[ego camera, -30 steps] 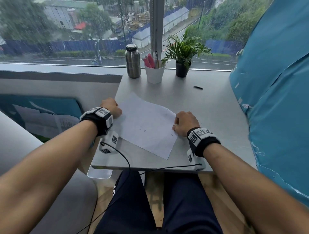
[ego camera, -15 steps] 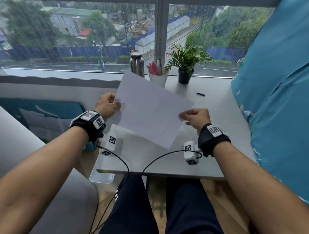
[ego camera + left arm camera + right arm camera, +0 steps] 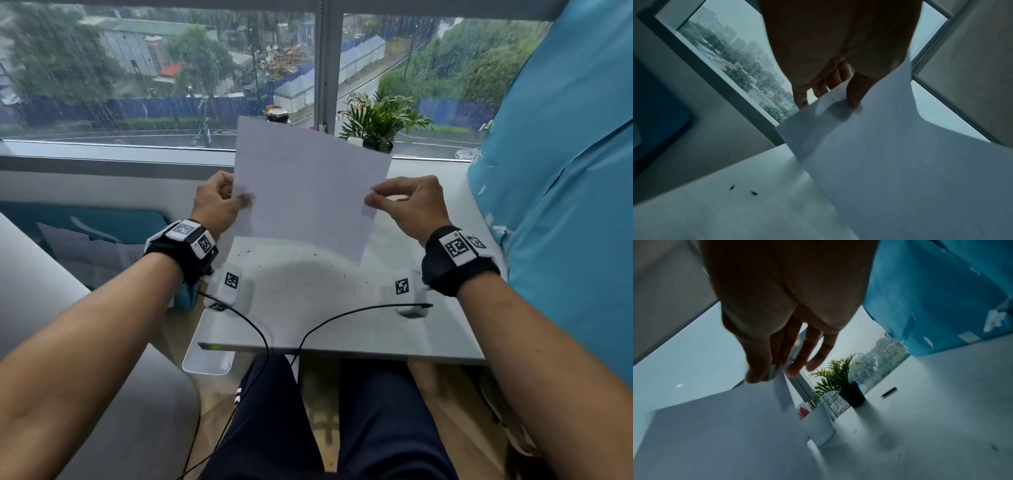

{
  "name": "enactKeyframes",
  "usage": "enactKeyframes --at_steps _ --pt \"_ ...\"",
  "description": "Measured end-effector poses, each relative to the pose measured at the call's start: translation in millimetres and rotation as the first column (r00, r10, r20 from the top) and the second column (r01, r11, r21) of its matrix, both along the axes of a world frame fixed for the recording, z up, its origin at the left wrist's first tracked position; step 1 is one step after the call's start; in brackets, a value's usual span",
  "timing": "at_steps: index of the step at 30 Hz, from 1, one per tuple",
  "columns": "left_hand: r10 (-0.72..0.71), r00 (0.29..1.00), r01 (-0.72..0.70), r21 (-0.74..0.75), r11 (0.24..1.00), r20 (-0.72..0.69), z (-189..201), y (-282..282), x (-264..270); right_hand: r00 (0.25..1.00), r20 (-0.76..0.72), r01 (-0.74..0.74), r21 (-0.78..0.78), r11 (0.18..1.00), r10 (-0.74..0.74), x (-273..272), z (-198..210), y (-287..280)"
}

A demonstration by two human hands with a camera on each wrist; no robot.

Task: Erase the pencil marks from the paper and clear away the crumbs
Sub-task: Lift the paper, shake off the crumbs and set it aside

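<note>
A white sheet of paper point(image 3: 308, 192) stands almost upright above the white table point(image 3: 342, 322), clear of its surface. My left hand point(image 3: 219, 200) pinches the sheet's left edge between thumb and fingers, and my right hand point(image 3: 402, 202) pinches its right edge. Dark eraser crumbs point(image 3: 329, 267) lie scattered on the table under the sheet. In the left wrist view the left hand point(image 3: 830, 91) grips the paper point(image 3: 900, 162) with two crumbs point(image 3: 744, 190) on the table below. In the right wrist view the right hand point(image 3: 772, 369) pinches the paper point(image 3: 725, 426).
At the back by the window stand a potted plant point(image 3: 380, 123), a white cup point(image 3: 818, 425) and a steel bottle point(image 3: 278, 114), mostly hidden by the sheet. A small black object point(image 3: 889, 391) lies on the table. A blue covered surface point(image 3: 561, 171) rises at right.
The paper went from lying flat on the table to being lifted and tipped upright by both hands. Crumbs now lie on the bare table where the sheet was.
</note>
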State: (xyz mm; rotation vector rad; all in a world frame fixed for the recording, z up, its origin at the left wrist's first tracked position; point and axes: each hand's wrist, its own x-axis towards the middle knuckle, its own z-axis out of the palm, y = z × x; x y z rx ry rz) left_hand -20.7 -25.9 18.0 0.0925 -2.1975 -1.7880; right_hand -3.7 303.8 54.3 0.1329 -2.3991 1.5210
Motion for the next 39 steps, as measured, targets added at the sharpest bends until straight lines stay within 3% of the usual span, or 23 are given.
enactKeyframes --at_steps 3,9,14,17,21,25,27,29,31,33,35,37,39 --pt "-0.022 1.000 0.023 -0.054 0.998 0.009 1 4 1 0.999 -0.037 0.017 -0.039 0.999 -0.018 -2 7 5" --pt "0.071 0.996 -0.068 -0.067 0.995 0.047 -1 9 -2 1.000 0.019 0.025 -0.146 0.989 -0.022 -6 15 24" --pt "0.160 0.977 -0.152 -0.067 0.986 0.143 -1 20 -6 0.994 0.091 0.066 -0.049 0.997 -0.061 -10 -2 30" --pt "0.134 0.965 -0.129 -0.035 0.991 0.224 -8 29 -6 0.977 0.201 0.080 -0.054 0.995 -0.068 -7 -19 30" --pt "0.088 0.956 -0.128 0.129 0.983 0.279 -21 45 -7 0.923 0.377 -0.005 -0.183 0.983 0.075 2 -35 16" --pt "0.025 0.947 -0.122 0.285 0.951 0.321 -29 70 -4 0.865 0.501 0.096 -0.244 0.965 0.041 6 -42 0" --pt "0.019 0.948 -0.124 0.313 0.942 0.318 -30 81 -2 0.839 0.529 0.078 -0.345 0.935 0.126 7 -43 -2" --pt "-0.025 0.949 -0.084 0.332 0.939 0.313 -31 92 2 0.825 0.504 0.055 -0.521 0.852 0.256 9 -45 -5" --pt "-0.098 0.948 -0.011 0.339 0.941 0.302 -34 101 6 0.859 0.461 0.093 -0.571 0.816 0.225 8 -48 -8" --pt "-0.142 0.942 0.042 0.310 0.950 0.306 -38 107 8 0.900 0.432 0.154 -0.436 0.887 0.056 4 -51 -8" --pt "-0.142 0.926 0.037 0.289 0.957 0.350 -42 109 5 0.923 0.361 0.218 -0.195 0.956 -0.137 -2 -52 -2" --pt "-0.111 0.891 0.009 0.228 0.974 0.440 -47 109 0 0.929 0.243 0.296 -0.028 0.955 -0.280 -4 -44 9" --pt "-0.055 0.871 0.091 -0.051 0.995 0.488 -52 110 -9 0.915 0.106 0.383 0.076 0.921 -0.390 -5 -29 25"
